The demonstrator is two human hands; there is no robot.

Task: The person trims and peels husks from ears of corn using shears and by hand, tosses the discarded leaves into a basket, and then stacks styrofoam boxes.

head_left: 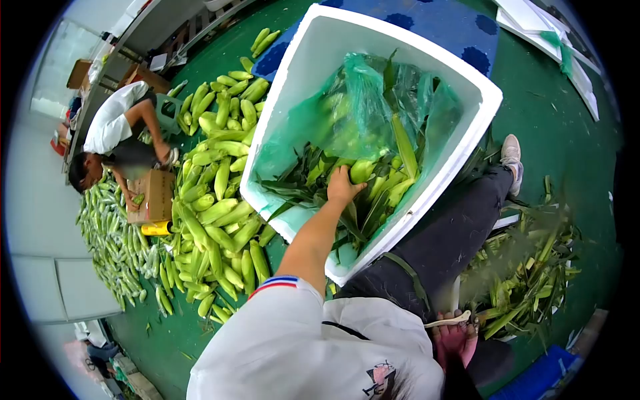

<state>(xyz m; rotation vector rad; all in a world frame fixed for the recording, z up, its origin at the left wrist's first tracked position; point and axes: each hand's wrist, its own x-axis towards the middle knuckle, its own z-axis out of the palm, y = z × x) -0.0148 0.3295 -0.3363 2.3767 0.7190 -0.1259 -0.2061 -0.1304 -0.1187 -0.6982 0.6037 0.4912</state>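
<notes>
My left hand (341,187) reaches down into a white foam box (280,87), its fingers closed around the end of a green ear of corn in its husk (362,171). More ears and loose dark leaves (287,187) surround it, and a thin green plastic bag (367,93) lines the box and partly covers the corn. Low on the right, beside my thigh, my right hand (453,340) is closed around a slim pale handle (448,321). What kind of tool the handle belongs to does not show.
A large pile of husked-on corn (220,173) lies left of the box. Another person (117,127) crouches there by a cardboard box (152,193), near wrapped ears (110,227). Stripped leaves (527,267) heap up at right. White foam pieces (533,20) lie at the upper right.
</notes>
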